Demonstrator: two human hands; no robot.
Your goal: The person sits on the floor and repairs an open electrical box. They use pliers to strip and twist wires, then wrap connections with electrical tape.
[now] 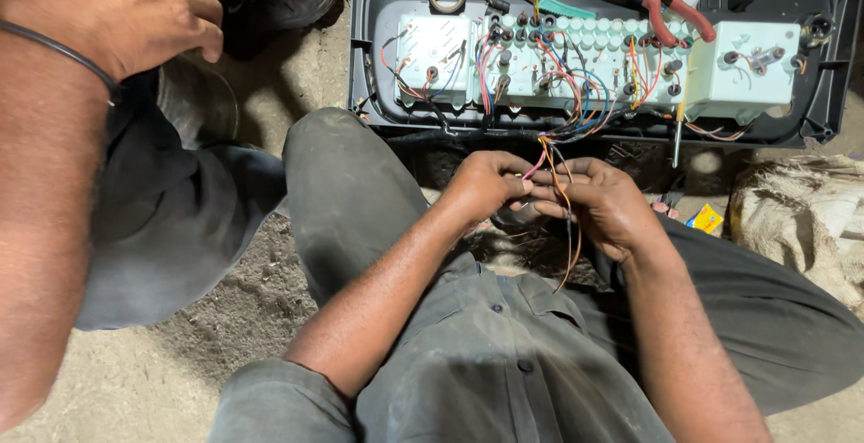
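Grey cloth covers your lap, and just above it your left hand (486, 184) and right hand (605, 202) pinch a bunch of thin wires (556, 178) between the fingertips, seemingly sorting or twisting strands. Next calls for steady fingers, since the wires run up into the black panel (594, 52) beyond, where red-handled pliers (677, 13) rest.

Instrument panel (814, 101) lies back-up on the ground, ahead of the knees. Pliers (675, 13) rest on its upper right part. Wire bundle (562, 128) runs from panel centre down to left hand (486, 182) and right hand (607, 205), which meet just before it. Sack (801, 218) at right. Another person's hand (126, 11) at far left.
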